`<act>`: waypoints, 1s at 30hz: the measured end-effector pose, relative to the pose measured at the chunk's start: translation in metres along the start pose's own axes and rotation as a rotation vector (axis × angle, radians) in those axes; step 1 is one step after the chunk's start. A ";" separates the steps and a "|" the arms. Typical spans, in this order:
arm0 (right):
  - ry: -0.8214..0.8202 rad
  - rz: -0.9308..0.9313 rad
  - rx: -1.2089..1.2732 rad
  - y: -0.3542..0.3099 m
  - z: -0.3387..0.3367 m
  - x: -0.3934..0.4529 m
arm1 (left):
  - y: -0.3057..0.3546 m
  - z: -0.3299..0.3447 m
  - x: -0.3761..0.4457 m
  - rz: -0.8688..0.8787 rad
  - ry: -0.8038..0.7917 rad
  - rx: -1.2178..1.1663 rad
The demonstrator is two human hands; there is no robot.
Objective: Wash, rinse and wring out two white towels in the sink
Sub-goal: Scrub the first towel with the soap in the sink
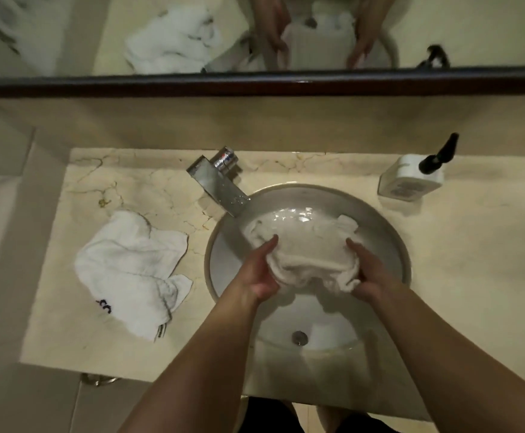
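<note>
A wet white towel point(304, 245) is bunched up over the round sink point(389, 232), its far part lying in water at the back of the basin. My left hand point(259, 271) grips its left end and my right hand point(367, 270) grips its right end, with the cloth sagging between them. A second white towel point(130, 273), with a dark mark near one corner, lies crumpled on the marble counter point(473, 276) left of the sink. The drain point(299, 337) shows bare at the near side of the basin.
A chrome tap point(217, 182) juts over the sink's back left rim. A white pump bottle with a black nozzle point(411, 176) stands at the back right of the counter. A dark-framed mirror point(255, 35) runs along the wall behind.
</note>
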State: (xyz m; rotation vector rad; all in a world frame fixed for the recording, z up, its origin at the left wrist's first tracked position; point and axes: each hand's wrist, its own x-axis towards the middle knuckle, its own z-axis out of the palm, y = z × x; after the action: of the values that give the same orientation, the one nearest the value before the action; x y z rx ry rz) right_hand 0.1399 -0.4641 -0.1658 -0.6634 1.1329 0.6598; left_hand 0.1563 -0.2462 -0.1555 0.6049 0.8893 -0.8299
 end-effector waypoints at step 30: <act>0.232 -0.871 -0.721 0.007 0.083 -0.170 | -0.072 0.156 -0.125 0.797 0.407 0.586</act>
State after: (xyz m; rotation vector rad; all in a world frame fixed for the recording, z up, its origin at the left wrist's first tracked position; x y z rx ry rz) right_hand 0.1350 -0.4192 0.0178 -1.7541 0.6704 0.2089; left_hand 0.1167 -0.3565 0.0217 1.5596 0.6604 -0.2155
